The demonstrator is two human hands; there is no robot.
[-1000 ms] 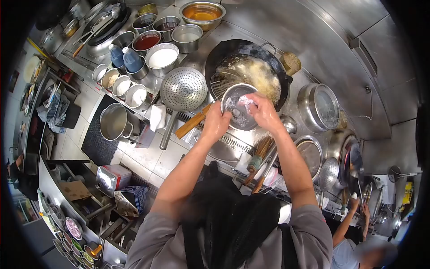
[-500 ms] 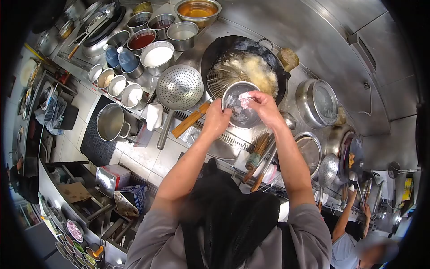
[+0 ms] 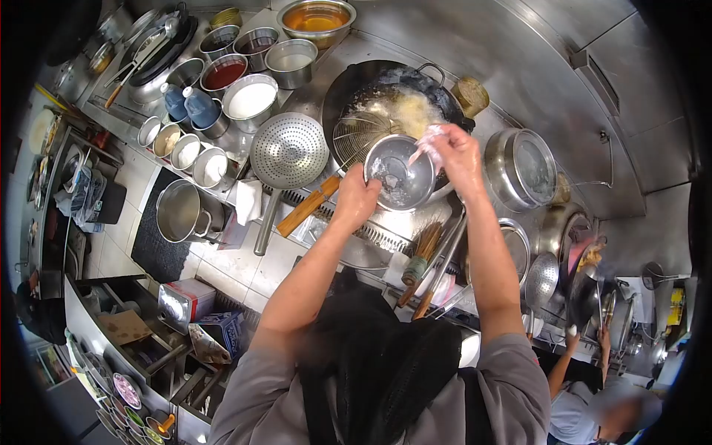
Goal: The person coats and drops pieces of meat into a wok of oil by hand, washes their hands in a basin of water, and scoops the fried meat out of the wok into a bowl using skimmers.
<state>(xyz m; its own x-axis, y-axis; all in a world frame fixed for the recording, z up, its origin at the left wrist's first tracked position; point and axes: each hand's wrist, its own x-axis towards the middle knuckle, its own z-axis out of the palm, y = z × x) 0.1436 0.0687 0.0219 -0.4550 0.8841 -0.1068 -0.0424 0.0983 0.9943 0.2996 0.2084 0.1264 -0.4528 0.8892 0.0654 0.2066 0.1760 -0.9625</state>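
My left hand (image 3: 358,195) grips the rim of a metal bowl (image 3: 423,200), thumb inside, fingers around the outside. A little whitish coating clings to the bowl's inside. Pinched in my right hand (image 3: 458,154) is a pale pink, white-coated piece of food (image 3: 426,144), probably raw meat, lifted over the bowl's right rim. Behind the bowl stands a black wok (image 3: 343,90) with pale, foaming contents frying in oil. A wire skimmer (image 3: 363,136) with a wooden handle rests on the wok's left side, partly hidden by the bowl.
Left of the wok lies a perforated ladle (image 3: 289,150). Tubs of sauces and powders, including a white-filled tub (image 3: 251,98), crowd the upper left. A lidded pot (image 3: 521,167) stands to the right, a bamboo brush (image 3: 423,252) in front. A co-worker (image 3: 575,408) handles a wok at lower right.
My right hand has risen out of the bowl toward the right and the wok, carrying the food piece. The bowl is tilted slightly differently. The co-worker's wok has been lifted.
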